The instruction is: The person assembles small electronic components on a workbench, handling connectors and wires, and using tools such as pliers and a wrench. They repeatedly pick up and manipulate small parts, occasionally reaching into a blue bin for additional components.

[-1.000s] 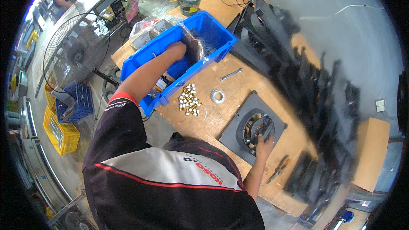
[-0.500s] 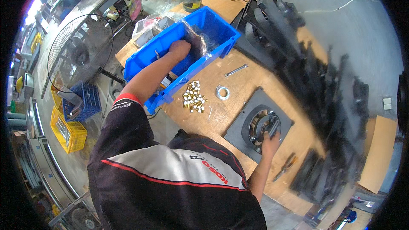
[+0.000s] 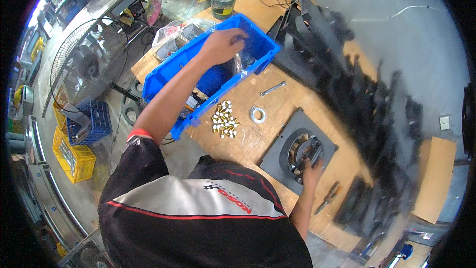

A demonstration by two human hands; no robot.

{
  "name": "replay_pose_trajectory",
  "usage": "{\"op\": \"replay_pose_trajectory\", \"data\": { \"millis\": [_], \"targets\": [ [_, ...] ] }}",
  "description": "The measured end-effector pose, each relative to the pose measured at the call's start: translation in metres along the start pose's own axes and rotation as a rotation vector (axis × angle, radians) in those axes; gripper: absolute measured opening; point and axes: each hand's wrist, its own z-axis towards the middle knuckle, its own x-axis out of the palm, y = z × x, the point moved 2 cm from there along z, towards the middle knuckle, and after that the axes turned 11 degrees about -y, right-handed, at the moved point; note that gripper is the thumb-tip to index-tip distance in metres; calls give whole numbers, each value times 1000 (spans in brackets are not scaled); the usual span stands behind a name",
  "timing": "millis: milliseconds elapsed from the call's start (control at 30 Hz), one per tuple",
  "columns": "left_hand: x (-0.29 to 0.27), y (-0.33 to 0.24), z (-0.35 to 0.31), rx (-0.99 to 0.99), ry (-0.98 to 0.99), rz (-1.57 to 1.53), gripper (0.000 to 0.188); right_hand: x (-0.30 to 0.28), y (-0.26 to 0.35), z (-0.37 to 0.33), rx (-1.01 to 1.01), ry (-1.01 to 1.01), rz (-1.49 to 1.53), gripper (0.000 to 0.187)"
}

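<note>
L. hand [image 3: 227, 44] above blue plastic bin [image 3: 268, 55], fingers curled; can't tell if anything's held. R. hand [image 3: 311, 172] clamped on dark elongated part [image 3: 316, 156] over round opening of black square plate [image 3: 275, 155], flat on plywood bench [image 3: 248, 146]. Steady, light R. pressure advisable, i.e. no skidding.

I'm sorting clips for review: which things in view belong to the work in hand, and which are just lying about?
In use, it seems:
blue bin, left hand over it
dark part at the right hand
dark square plate beneath it

Apparently lying about, touched by neither hand:
wrench
silver ring
orange-handled tool
standing fan
yellow crate
</note>
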Motion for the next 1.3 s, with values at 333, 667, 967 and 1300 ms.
{"op": "replay_pose_trajectory", "data": {
  "millis": [333, 667, 967, 1300],
  "targets": [
    [173, 160, 100, -159, 1179, 825, 26, 2, 6, 5, 85, 77, -25, 53],
    [157, 118, 74, -406, 1167, 585, 27, -3, 7, -3, 99, 1, 57, 55],
    [144, 130, 89, -297, 1139, 411, 27, 7, -15, 6, 96, 44, 139, 56],
    [-14, -19, -5, -438, 654, -1078, 95, -15, 26, -7, -61, -108, -315, 48]
  ]
}}
